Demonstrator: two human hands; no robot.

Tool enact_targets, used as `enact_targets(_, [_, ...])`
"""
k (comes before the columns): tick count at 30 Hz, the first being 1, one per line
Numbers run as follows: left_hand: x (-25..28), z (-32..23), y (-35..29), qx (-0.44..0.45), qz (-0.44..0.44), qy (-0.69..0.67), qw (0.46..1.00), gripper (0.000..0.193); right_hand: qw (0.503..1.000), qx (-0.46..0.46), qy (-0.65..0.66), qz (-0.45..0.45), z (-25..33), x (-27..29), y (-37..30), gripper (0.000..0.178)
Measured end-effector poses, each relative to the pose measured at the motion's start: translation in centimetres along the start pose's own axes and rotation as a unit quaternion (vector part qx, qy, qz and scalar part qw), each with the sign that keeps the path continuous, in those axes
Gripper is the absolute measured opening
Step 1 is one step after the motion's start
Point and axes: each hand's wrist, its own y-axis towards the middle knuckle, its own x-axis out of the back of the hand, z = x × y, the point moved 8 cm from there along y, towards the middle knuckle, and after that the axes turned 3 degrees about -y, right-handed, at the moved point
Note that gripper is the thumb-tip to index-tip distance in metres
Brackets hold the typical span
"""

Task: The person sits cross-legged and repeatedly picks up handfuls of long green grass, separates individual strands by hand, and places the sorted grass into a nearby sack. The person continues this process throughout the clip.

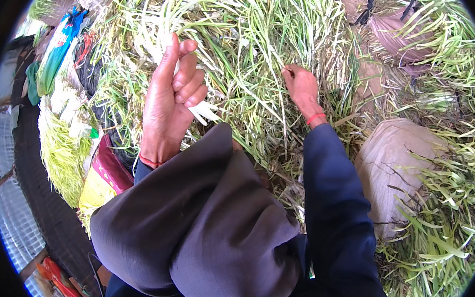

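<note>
My left hand [174, 90] is raised with its fingers curled round a small bunch of white-ended green stalks [204, 112]. The pale ends stick out below the fingers, beside my dark-clad knee. Over the big heap of long green leaves [245, 54], my right hand [301, 87] is closed in a pinch, its fingertips among the strands. Whether a single leaf sits between those fingertips is too small to tell. Loose green and yellowed leaves lie under and around both hands.
At the left, a bundle of pale yellow-green stalks [61, 157] lies beside a maroon and yellow cloth [110, 166] and a blue-green bag [61, 51]. A pale sack [392, 166] lies at the right among more leaves, with a pinkish sack [400, 35] beyond it.
</note>
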Motion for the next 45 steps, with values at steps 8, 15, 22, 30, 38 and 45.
enact_targets(8, [-0.6, 0.3, -0.4, 0.009, -0.025, 0.020, 0.999, 0.029, 0.969, -0.042, 0.241, -0.035, -2.2, 9.2, -3.4, 0.026])
enact_targets(15, [-0.5, 0.9, -0.3, 0.023, -0.019, 0.041, 0.999, 0.030, 0.963, 0.069, -0.072, -0.252, -0.2, 9.6, -7.1, 0.012])
enact_targets(22, [-0.7, 1.8, 0.0, 0.043, -0.012, 0.048, 0.998, 0.028, 0.989, 0.030, -0.062, -0.132, 1.0, 2.8, -3.3, 0.025])
enact_targets(30, [-0.3, 2.0, -0.1, 0.048, -0.017, 0.062, 0.997, 0.026, 0.995, -0.080, 0.057, 0.008, -1.9, 0.0, -2.0, 0.031])
enact_targets(38, [1.1, 3.9, 0.9, 0.057, -0.037, 0.155, 0.986, 0.026, 0.865, -0.144, 0.461, 0.138, -0.1, 3.4, -6.5, 0.030])
enact_targets(45, [1.8, 7.7, 2.6, 0.067, -0.027, 0.278, 0.958, 0.023, 0.849, -0.085, 0.508, 0.122, 5.2, 5.3, -9.2, 0.022])
